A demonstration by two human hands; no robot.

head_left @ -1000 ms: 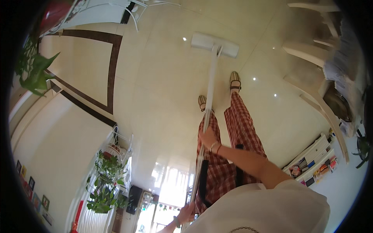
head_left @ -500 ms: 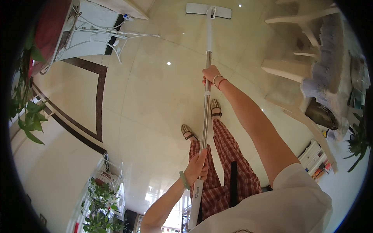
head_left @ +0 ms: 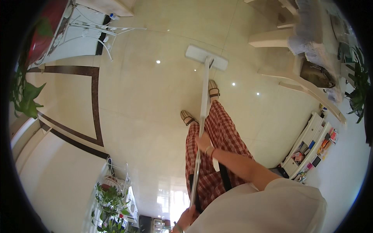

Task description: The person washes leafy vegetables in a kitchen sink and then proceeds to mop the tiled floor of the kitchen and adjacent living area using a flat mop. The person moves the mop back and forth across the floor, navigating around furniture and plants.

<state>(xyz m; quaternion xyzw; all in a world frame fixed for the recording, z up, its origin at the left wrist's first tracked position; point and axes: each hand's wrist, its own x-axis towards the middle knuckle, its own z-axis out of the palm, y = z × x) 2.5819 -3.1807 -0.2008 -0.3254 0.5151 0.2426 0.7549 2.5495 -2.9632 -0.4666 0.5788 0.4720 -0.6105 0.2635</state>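
Note:
A flat mop (head_left: 203, 101) with a long metal and white pole runs from my body out over the floor. Its white rectangular head (head_left: 206, 57) lies flat on the glossy cream tiles, just beyond my right shoe. My right hand (head_left: 202, 142) is wrapped round the middle of the pole, in front of my checked trousers. Lower down, close to my waist, my left hand (head_left: 187, 216) grips the upper part of the pole; the picture's lower edge cuts off part of its wrist. The top end of the handle is hidden.
Cream wooden chairs (head_left: 272, 39) stand at the right, by a table with a lace cloth. A white shelf unit (head_left: 307, 147) holds books at the lower right. A white metal stand (head_left: 93, 31) is at the far left, and potted plants (head_left: 108, 202) at the lower left.
The mop head has come back from the far floor toward my feet and tilted slightly. Both hands have drawn the pole toward my body, and the view has shifted a little.

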